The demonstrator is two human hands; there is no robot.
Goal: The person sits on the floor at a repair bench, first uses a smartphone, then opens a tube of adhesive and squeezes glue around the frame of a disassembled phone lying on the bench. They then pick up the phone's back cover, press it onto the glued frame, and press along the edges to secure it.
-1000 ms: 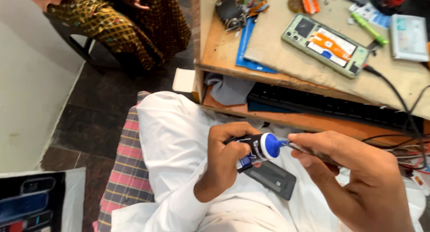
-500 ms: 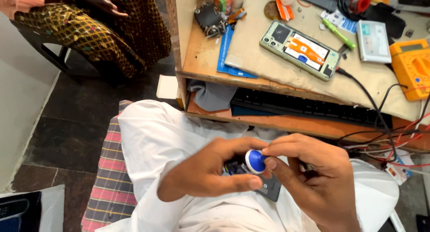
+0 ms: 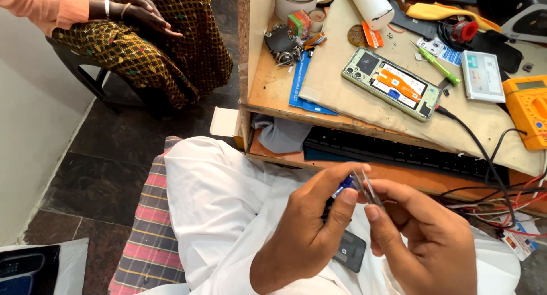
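Two hands are working over our lap: left hand (image 3: 310, 238) is pinching a small blue-tipped tool (image 3: 343, 188), right hand (image 3: 424, 241) fingers closed on thin metal tweezers (image 3: 364, 188). Both seem light, stiff, slippery; we're gripping tweezers mid-shaft. Dark phone (image 3: 348, 250) is lying below on the lap.

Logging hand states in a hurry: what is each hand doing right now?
Left hand: closed around a small blue-tipped tool.
Right hand: closed, pinching metal tweezers between thumb and fingers.
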